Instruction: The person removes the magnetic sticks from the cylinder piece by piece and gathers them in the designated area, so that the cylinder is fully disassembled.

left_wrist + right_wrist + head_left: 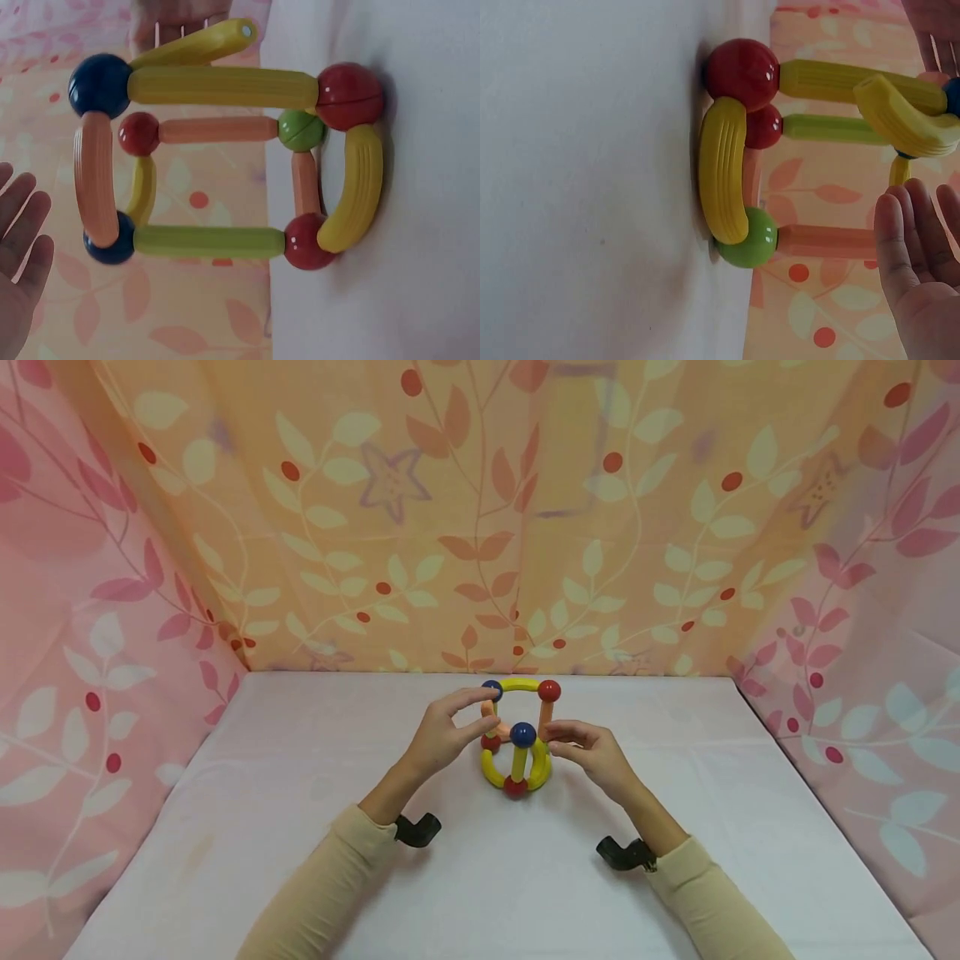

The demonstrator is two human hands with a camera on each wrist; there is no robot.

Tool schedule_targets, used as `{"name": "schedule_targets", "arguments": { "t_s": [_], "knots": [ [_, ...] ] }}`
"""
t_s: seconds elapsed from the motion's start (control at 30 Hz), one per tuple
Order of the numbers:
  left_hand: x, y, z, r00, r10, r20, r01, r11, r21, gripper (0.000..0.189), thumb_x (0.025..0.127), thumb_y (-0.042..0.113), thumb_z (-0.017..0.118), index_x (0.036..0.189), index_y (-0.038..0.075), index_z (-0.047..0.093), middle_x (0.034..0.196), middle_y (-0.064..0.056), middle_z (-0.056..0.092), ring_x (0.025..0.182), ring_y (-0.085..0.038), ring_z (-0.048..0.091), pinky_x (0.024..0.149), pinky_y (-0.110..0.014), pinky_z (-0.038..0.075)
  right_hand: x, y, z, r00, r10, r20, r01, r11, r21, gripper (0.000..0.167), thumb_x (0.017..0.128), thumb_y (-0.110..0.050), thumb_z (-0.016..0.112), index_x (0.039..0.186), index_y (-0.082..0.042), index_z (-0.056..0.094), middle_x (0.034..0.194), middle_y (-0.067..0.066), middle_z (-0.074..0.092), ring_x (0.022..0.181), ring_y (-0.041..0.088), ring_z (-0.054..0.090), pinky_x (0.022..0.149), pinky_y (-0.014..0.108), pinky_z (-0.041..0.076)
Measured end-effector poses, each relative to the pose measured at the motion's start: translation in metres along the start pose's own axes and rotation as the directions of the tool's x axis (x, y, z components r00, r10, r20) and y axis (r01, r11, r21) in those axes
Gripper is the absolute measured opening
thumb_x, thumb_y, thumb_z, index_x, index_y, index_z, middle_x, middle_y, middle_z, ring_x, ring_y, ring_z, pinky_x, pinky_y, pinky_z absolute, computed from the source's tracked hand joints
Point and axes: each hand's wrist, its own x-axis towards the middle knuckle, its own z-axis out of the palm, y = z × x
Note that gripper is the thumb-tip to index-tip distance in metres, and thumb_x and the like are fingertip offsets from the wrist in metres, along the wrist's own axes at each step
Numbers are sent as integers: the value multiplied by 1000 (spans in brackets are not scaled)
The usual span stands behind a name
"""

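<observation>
A box-like frame of magnetic building rods and balls stands upright on the white table. Red balls (pixel 350 95) and a green ball (pixel 748 238) sit at its base, joined by rods such as a curved yellow rod (pixel 723 172). Blue balls (pixel 522 735) and a red ball (pixel 549 691) top the uprights. From one blue ball a second curved yellow rod (pixel 206 43) sticks out with its end free. My left hand (pixel 442 733) is beside the frame's left, fingers extended and apart from it. On the right, my right hand (pixel 592 756) holds nothing, fingers loosely extended near the frame; contact is unclear.
White cloth covers the table (pixel 300 735). A patterned orange curtain (pixel 480 527) hangs behind it, with pink curtains (pixel 90 610) at the sides. Black wrist mounts (pixel 418 831) hang below both of my wrists, close over the table.
</observation>
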Motion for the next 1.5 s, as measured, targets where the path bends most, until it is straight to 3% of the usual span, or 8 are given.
{"name": "schedule_targets", "arguments": {
  "t_s": [0.17, 0.3, 0.43, 0.63, 0.87, 1.2, 1.5],
  "knots": [
    [4, 5, 13, 996, 64, 65, -70, 993, 95, 38, 88, 19, 73, 124, 9, 66, 126, -8, 67, 122, -23, 60, 106, -45, 46, -1, -1, 6, 1000, -7, 27, 6, 1000, 16, 39, 92, -20, 67, 125, 0, 62, 125, 23, 63, 105, 8, 62, 89, 19, 52],
    [5, 7, 21, 981, 152, 117, -170, 971, 167, 36, 87, 17, 74, 121, 7, 68, 121, -7, 69, 116, -22, 63, 99, -37, 52, -1, -2, 9, 999, 1, 37, -2, 1000, 14, 40, 92, -22, 67, 127, -1, 61, 125, 21, 63, 108, 13, 61, 91, 19, 52],
    [6, 10, 28, 968, 191, 165, -226, 948, 223, 35, 87, 18, 73, 120, 6, 68, 120, -8, 69, 109, -21, 65, 94, -38, 54, -2, -2, 11, 999, 12, 45, -14, 1000, 28, 42, 92, -21, 67, 127, 2, 61, 124, 20, 64, 107, 11, 62, 91, 19, 52],
    [5, 9, 35, 961, 173, 217, -229, 936, 267, 35, 87, 15, 74, 120, 6, 68, 120, -9, 69, 104, -20, 68, 84, -30, 58, -2, 4, 12, 998, -2, 68, -2, 998, 59, 41, 93, -16, 66, 126, 7, 59, 124, 24, 62, 102, 6, 64, 91, 19, 52],
    [6, 8, 37, 957, 186, 224, -255, 907, 335, 34, 86, 15, 74, 118, 6, 69, 117, -7, 70, 109, -19, 67, 83, -25, 57, -2, 6, 13, 996, -9, 94, -2, 994, 108, 42, 92, -14, 66, 125, 9, 57, 126, 26, 61, 101, 5, 65, 90, 20, 53],
    [5, 10, 35, 946, 214, 243, -293, 886, 359, 34, 86, 15, 75, 118, 4, 69, 116, -8, 71, 106, -19, 68, 80, -24, 58, -1, 10, 13, 995, -29, 92, 18, 994, 112, 41, 92, -15, 67, 123, 10, 58, 111, -6, 69, 99, 5, 67, 87, 21, 55],
    [6, 10, 34, 942, 214, 259, -305, 867, 394, 34, 87, 17, 74, 118, 6, 69, 116, -6, 71, 106, -18, 69, 85, -26, 57, -1, 8, 13, 997, -17, 75, 9, 995, 103, 39, 92, -14, 67, 123, 8, 60, 111, 2, 69, 97, 7, 67, 87, 22, 55]
  ]
}}
